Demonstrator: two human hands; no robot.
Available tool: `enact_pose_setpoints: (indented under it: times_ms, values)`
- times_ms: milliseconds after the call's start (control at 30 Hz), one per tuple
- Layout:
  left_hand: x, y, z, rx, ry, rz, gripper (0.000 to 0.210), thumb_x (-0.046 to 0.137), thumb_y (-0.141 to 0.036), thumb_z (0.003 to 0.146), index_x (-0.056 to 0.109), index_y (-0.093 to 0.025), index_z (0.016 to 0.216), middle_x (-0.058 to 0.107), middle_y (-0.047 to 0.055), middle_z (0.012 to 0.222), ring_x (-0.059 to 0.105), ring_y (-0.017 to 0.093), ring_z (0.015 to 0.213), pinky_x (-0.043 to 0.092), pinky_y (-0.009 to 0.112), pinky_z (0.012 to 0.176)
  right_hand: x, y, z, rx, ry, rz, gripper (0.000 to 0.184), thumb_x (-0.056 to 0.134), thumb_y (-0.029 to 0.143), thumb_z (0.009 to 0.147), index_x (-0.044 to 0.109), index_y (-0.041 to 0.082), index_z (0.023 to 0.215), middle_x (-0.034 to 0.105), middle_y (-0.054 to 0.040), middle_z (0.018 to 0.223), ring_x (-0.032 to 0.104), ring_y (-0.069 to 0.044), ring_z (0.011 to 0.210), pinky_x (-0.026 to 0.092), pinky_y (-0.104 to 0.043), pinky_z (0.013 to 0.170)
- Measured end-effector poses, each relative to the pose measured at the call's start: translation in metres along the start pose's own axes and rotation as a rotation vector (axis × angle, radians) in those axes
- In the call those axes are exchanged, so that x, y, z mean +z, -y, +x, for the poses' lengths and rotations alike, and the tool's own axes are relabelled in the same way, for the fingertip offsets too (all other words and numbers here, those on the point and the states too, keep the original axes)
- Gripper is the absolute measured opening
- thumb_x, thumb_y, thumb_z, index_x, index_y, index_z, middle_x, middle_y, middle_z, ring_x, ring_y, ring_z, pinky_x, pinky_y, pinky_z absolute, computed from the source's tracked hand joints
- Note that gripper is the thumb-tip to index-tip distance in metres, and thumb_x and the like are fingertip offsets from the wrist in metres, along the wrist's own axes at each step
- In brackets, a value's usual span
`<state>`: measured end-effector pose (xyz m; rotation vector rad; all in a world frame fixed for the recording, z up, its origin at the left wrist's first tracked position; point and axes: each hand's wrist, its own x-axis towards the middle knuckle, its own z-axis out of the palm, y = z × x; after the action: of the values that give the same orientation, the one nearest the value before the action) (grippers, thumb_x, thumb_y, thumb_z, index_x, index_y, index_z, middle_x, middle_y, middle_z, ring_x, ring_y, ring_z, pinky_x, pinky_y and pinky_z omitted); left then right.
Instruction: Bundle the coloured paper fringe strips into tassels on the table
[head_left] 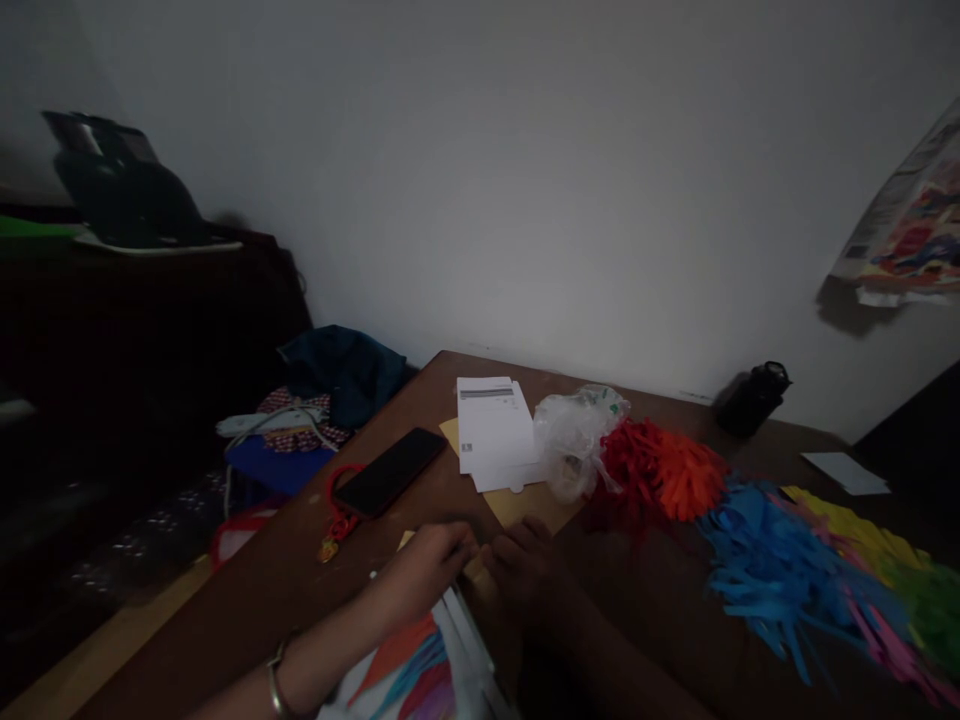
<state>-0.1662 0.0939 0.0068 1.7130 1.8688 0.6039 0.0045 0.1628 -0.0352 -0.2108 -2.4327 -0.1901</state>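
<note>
Colourful paper (409, 670) closest to me, both hands on the table (300, 570)

Left hand (427, 565) and right hand (525, 565) pinch a small yellowish piece (474, 568) together; phone (390, 470) at 11 o'clock, cut strips (780, 560) at 2.

From my remote seat, a black phone (390, 470) lies on the brown table (300, 570), and I place everything else by it. Just right of it sit white printed sheets (495, 425), then a crumpled clear plastic bag (574, 440). Farther right, heaps of cut paper strips run red and orange (660, 470), then blue (772, 560). Touching the phone's near-left corner is a red cord (339, 505). Far right, by the wall, stands a black bottle (754, 398).
</note>
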Motion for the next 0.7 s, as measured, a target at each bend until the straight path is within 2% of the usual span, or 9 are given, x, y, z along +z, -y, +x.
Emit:
enact_pose_setpoints:
  times_ms: [167, 233, 333, 467, 700]
  values:
    - [-0.0003, 0.0007, 0.0011, -0.012, -0.002, 0.001, 0.024, 0.039, -0.028, 0.083, 0.053, -0.021, 0.065, 0.059, 0.000, 0.065, 0.056, 0.018, 0.066, 0.035, 0.026, 0.060, 0.0024, 0.0009, -0.0029, -0.033, 0.061, -0.004, 0.010, 0.051, 0.012, 0.089, 0.059, 0.018, 0.088, 0.058, -0.0025, 0.075, 0.048, -0.019, 0.073, 0.036, -0.037, 0.078]
    - [-0.0001, 0.0013, 0.0014, -0.011, -0.006, 0.003, 0.024, 0.039, -0.027, 0.084, 0.054, -0.020, 0.067, 0.060, 0.000, 0.067, 0.057, 0.018, 0.067, 0.036, 0.026, 0.061, 0.0031, 0.0012, -0.0026, -0.014, 0.034, 0.015, 0.009, 0.052, 0.016, 0.090, 0.058, 0.019, 0.084, 0.058, -0.0017, 0.073, 0.049, -0.019, 0.073, 0.036, -0.037, 0.079]
    - [0.0003, 0.0021, 0.0011, -0.008, -0.011, 0.010, 0.025, 0.038, -0.028, 0.085, 0.055, -0.020, 0.067, 0.060, 0.001, 0.068, 0.057, 0.018, 0.068, 0.036, 0.026, 0.061, 0.0029, 0.0023, -0.0007, 0.091, -0.047, 0.100, 0.016, 0.050, 0.017, 0.089, 0.056, 0.020, 0.075, 0.056, -0.0006, 0.071, 0.050, -0.017, 0.073, 0.034, -0.035, 0.076]
    - [0.0012, 0.0036, 0.0011, -0.011, -0.018, 0.019, 0.027, 0.038, -0.028, 0.086, 0.055, -0.020, 0.067, 0.060, 0.000, 0.067, 0.057, 0.018, 0.068, 0.036, 0.026, 0.060, 0.0009, 0.0038, 0.0020, 0.212, -0.167, 0.239, 0.016, 0.048, 0.016, 0.090, 0.057, 0.020, 0.076, 0.056, -0.0004, 0.073, 0.051, -0.015, 0.072, 0.033, -0.033, 0.071]
    - [0.0055, 0.0100, 0.0043, -0.019, -0.041, 0.006, 0.023, 0.041, -0.024, 0.085, 0.056, -0.021, 0.068, 0.062, 0.000, 0.069, 0.059, 0.017, 0.070, 0.037, 0.025, 0.061, 0.0089, 0.0018, 0.0012, 0.231, -0.129, 0.228, 0.015, 0.050, 0.010, 0.087, 0.054, 0.019, 0.076, 0.058, -0.0015, 0.077, 0.053, -0.017, 0.077, 0.035, -0.033, 0.074]
